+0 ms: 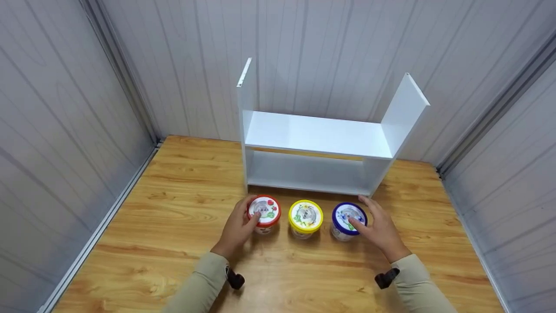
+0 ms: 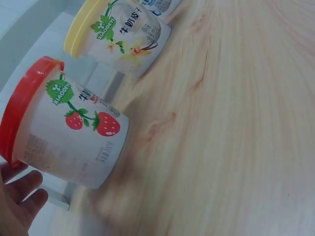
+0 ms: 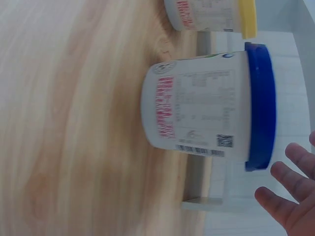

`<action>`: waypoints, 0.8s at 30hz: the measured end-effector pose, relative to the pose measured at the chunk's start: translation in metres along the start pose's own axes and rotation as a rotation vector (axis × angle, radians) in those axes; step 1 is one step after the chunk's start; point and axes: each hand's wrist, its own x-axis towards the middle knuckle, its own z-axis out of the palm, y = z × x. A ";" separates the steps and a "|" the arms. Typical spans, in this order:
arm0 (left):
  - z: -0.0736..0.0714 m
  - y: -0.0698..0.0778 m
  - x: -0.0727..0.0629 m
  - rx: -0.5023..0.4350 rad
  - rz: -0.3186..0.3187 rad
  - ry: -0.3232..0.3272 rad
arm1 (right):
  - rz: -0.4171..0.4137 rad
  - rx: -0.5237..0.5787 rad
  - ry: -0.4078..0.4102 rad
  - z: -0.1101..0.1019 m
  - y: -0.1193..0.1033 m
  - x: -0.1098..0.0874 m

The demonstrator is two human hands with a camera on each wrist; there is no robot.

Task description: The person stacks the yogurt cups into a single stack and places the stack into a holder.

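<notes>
Three lidded paper tubs stand upright in a row on the wooden table. The left one has a red lid and strawberry print (image 2: 74, 123); the middle one is a yellow-lidded tub (image 1: 306, 216); at the right is a blue-lidded tub (image 3: 206, 103). My left hand (image 1: 238, 226) is beside the red-lidded tub, thumb over its lid (image 1: 263, 209), fingers at the lid's outer edge; whether they press on it is unclear. With fingers spread, my right hand (image 1: 382, 228) is at the blue-lidded tub's outer side. Its thumb overlaps the lid in the head view; the right wrist view shows its fingers apart from the tub.
A white two-tier shelf (image 1: 319, 134) with tall side panels stands right behind the tubs. Pale wall panels (image 1: 182, 69) enclose the wooden table (image 1: 173, 217) at the back and both sides. Dark wrist devices (image 1: 235, 278) sit at both cuffs.
</notes>
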 end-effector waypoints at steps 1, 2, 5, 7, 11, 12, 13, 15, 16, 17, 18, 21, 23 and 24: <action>0.001 -0.001 0.000 -0.003 0.003 0.004 | 0.006 0.008 -0.002 0.001 0.001 -0.001; 0.001 -0.002 0.000 -0.009 0.006 0.006 | 0.013 0.016 -0.005 0.001 0.002 -0.001; 0.002 -0.004 -0.001 -0.034 -0.006 0.010 | 0.032 0.032 -0.010 0.003 0.006 -0.003; 0.003 -0.005 -0.002 -0.063 -0.011 0.011 | 0.037 0.052 -0.009 0.005 0.009 -0.004; 0.004 -0.008 -0.003 -0.141 -0.020 0.011 | 0.037 0.113 0.002 0.009 0.017 -0.006; 0.004 -0.009 -0.003 -0.159 -0.020 0.012 | 0.038 0.134 0.001 0.010 0.018 -0.006; 0.005 -0.010 -0.003 -0.175 -0.021 0.015 | 0.042 0.156 -0.002 0.011 0.020 -0.007; 0.006 -0.012 -0.004 -0.183 -0.035 0.025 | 0.055 0.189 -0.011 0.013 0.024 -0.008; 0.007 -0.013 -0.004 -0.187 -0.043 0.030 | 0.066 0.208 -0.014 0.014 0.026 -0.009; 0.008 -0.013 -0.003 -0.189 -0.051 0.034 | 0.078 0.231 -0.019 0.015 0.027 -0.010; 0.008 -0.014 -0.003 -0.195 -0.059 0.038 | 0.088 0.258 -0.022 0.016 0.029 -0.011; 0.010 -0.014 -0.003 -0.210 -0.082 0.042 | 0.123 0.334 -0.033 0.019 0.032 -0.014; 0.012 -0.015 -0.003 -0.219 -0.085 0.045 | 0.139 0.374 -0.039 0.020 0.033 -0.016; 0.012 -0.016 -0.004 -0.221 -0.083 0.049 | 0.147 0.389 -0.041 0.021 0.034 -0.016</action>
